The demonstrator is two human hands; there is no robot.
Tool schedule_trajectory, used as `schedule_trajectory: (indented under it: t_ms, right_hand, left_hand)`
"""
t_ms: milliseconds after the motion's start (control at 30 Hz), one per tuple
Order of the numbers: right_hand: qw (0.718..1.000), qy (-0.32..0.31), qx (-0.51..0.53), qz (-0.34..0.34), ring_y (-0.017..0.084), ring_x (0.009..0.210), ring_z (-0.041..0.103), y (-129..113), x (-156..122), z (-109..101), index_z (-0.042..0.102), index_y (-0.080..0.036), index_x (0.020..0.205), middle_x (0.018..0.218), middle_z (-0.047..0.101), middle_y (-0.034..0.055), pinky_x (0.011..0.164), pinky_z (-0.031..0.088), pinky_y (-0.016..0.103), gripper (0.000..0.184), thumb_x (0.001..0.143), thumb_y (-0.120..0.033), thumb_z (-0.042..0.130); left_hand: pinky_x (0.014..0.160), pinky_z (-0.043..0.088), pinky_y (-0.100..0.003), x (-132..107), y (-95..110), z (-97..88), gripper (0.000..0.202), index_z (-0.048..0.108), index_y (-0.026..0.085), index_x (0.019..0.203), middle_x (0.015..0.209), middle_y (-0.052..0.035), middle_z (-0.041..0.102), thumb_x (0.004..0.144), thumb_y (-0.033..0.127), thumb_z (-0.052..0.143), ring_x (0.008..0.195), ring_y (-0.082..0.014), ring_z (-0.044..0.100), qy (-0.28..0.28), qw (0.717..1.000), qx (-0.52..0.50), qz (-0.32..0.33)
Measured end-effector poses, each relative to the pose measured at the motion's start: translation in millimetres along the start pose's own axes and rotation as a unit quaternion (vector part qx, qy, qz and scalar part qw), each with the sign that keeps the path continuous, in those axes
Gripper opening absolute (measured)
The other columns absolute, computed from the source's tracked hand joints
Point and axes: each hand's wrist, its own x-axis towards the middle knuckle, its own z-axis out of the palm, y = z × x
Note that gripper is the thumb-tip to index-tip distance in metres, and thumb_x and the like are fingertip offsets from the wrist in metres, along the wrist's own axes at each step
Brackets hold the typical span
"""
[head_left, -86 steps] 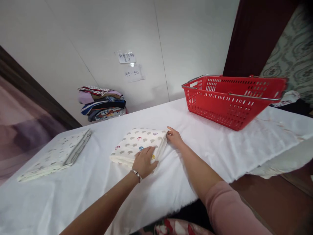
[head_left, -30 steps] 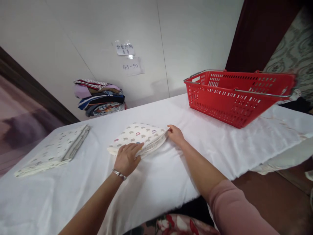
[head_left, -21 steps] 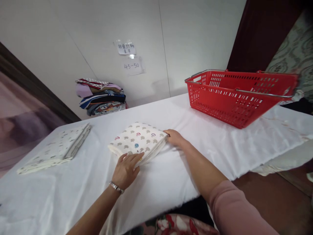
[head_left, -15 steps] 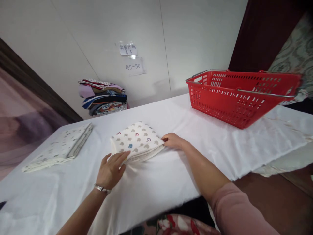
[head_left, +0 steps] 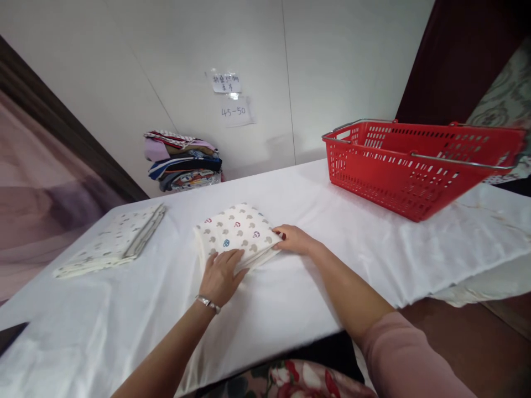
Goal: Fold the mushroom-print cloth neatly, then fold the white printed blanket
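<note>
A white folded cloth [head_left: 236, 226] printed with grey, red and blue mushroom shapes lies on the white-covered table [head_left: 257, 315]. Its layers show along the near edge. My left hand [head_left: 222, 273], with a metal watch or bracelet at the wrist, rests on the near edge of this cloth, fingers stretched out over the print. At the cloth's right corner, my right hand [head_left: 295, 240] pinches the fabric between thumb and fingers. Another folded cloth [head_left: 112, 237], white with small dark prints, lies to the left, apart from both hands.
A red plastic basket [head_left: 385, 171] with metal handles stands at the right rear of the table. Behind the far edge is a stack of folded fabrics [head_left: 185, 160] against the wall. Two handwritten paper notes [head_left: 234, 112] hang there. A dark flat object [head_left: 12, 336] sits at the left edge.
My left hand has moved right along the cloth's near edge and further onto it. My right hand stays at the right corner. The view has shifted slightly.
</note>
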Motion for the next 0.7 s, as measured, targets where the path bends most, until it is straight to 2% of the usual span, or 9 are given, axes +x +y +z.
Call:
schedule_trajectory:
  t_ms: [100, 233, 533, 700]
  right_hand:
    - [0.998, 0.046, -0.031, -0.033, 0.014, 0.080, 0.053, -1.9, 1.7, 2.9, 0.063, -0.022, 0.098, 0.097, 0.059, 0.0012, 0.071, 0.038, 0.023, 0.028, 0.070, -0.025, 0.066]
    - [0.994, 0.065, -0.026, -0.079, 0.012, 0.081, 0.053, -4.0, 1.9, 2.7, 0.065, -0.021, 0.085, 0.089, 0.059, -0.0002, 0.070, 0.036, 0.021, 0.009, 0.077, -0.022, 0.060]
    - [0.997, 0.026, -0.008, -0.077, 0.012, 0.081, 0.053, -0.1, 2.7, 1.8, 0.065, -0.021, 0.086, 0.090, 0.059, -0.0006, 0.068, 0.034, 0.020, 0.010, 0.080, -0.020, 0.056]
    - [0.995, 0.048, -0.030, -0.084, 0.012, 0.080, 0.052, -1.5, 3.1, 3.7, 0.063, -0.020, 0.087, 0.087, 0.058, 0.0002, 0.068, 0.033, 0.021, 0.012, 0.083, -0.019, 0.052]
  left_hand:
    - [0.085, 0.042, -0.037, 11.4, -1.1, 7.1, 0.032, 0.056, 0.021, 0.111, 0.108, -0.0078, 0.061, 0.085, 0.034, 0.042, 0.100, -0.0224, 0.055, -0.025, 0.999, -0.021, -0.019]
    - [0.081, 0.045, -0.032, 18.5, -4.5, 7.4, 0.033, 0.056, 0.022, 0.112, 0.105, -0.0053, 0.063, 0.088, 0.035, 0.036, 0.097, -0.0205, 0.055, -0.054, 0.996, -0.034, -0.061]
    - [0.079, 0.044, -0.031, 23.8, 0.4, -5.0, 0.036, 0.055, 0.024, 0.113, 0.105, -0.0028, 0.062, 0.089, 0.038, 0.031, 0.097, -0.0192, 0.055, -0.105, 0.988, -0.050, -0.103]
    - [0.080, 0.044, -0.032, 27.0, 4.8, -2.0, 0.036, 0.054, 0.024, 0.114, 0.110, -0.0030, 0.061, 0.090, 0.036, 0.031, 0.099, -0.0202, 0.055, -0.098, 0.985, -0.031, -0.140]
